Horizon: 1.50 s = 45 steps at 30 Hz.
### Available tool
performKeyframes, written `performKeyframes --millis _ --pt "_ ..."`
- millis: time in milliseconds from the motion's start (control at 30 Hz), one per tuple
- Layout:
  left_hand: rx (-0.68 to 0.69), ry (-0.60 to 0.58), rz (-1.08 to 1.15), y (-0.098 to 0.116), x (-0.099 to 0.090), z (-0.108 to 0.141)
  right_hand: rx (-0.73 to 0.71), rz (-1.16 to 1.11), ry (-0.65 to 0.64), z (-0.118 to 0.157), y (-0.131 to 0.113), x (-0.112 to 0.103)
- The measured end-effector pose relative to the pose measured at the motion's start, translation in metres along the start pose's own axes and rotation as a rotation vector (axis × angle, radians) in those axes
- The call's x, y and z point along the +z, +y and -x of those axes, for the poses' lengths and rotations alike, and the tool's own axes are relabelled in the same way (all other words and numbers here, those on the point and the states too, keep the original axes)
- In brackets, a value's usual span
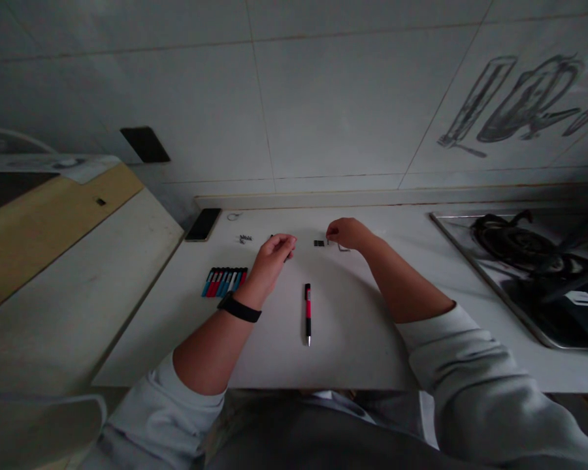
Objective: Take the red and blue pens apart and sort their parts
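Observation:
My left hand (276,253) is closed above the white countertop, its fingers curled round a small dark piece that is mostly hidden. To the right, my right hand (347,233) pinches at the counter surface, fingertips down among tiny parts; what they hold is too small to name. Beside those fingertips lie small black pieces (319,243) and some thin slender parts (343,248). A red and black pen (308,313) with a silver tip lies between my forearms, tip towards me. Left of my left wrist is a row of blue, red and white pen barrels (224,282) with black ends.
Small dark coiled-looking parts (244,239) and a thin ring (234,217) lie at the back left, near a phone (203,224). A gas stove (500,274) borders the counter (362,352) on the right. A tiled wall (333,111) stands behind.

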<state>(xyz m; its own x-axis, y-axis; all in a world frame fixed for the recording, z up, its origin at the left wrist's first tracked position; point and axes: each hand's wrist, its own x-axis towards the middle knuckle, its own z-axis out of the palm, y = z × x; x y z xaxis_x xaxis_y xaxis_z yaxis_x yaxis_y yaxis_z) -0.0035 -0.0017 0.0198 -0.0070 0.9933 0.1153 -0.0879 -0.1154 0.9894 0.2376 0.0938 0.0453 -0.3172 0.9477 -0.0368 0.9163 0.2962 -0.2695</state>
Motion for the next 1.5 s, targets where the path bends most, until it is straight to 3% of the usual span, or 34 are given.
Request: performKeyframes --millis 133,400,567,700,833,967,1067,1267,1500 --pt "0.013 -0.004 -0.008 0.000 0.000 0.000 0.066 -0.030 -0.061 0.001 -0.004 0.007" --pt "0.042 -0.007 -0.083 0.000 -0.001 0.000 0.070 -0.022 -0.044 0.000 0.000 0.010" --pt "0.022 0.015 0.012 0.002 0.000 0.000 0.054 -0.003 -0.010 -0.001 -0.002 0.008" --pt "-0.046 0.026 0.117 0.001 0.002 -0.001 -0.122 -0.201 0.090 0.009 -0.022 -0.004" --pt "-0.094 -0.030 0.153 -0.002 0.004 0.000 -0.445 -0.440 -0.041 0.029 -0.050 -0.013" --pt "-0.082 -0.059 0.121 0.000 0.004 0.002 -0.534 -0.504 -0.001 0.042 -0.063 -0.013" --pt "-0.081 -0.054 0.097 0.002 0.004 0.003 -0.483 -0.557 0.089 0.045 -0.055 -0.008" --pt "0.041 -0.103 -0.119 -0.004 0.001 0.002 -0.205 -0.922 0.279 0.063 -0.030 0.011" --pt "0.308 -0.166 -0.390 -0.008 0.003 0.005 -0.103 -1.083 0.231 0.079 -0.033 0.037"
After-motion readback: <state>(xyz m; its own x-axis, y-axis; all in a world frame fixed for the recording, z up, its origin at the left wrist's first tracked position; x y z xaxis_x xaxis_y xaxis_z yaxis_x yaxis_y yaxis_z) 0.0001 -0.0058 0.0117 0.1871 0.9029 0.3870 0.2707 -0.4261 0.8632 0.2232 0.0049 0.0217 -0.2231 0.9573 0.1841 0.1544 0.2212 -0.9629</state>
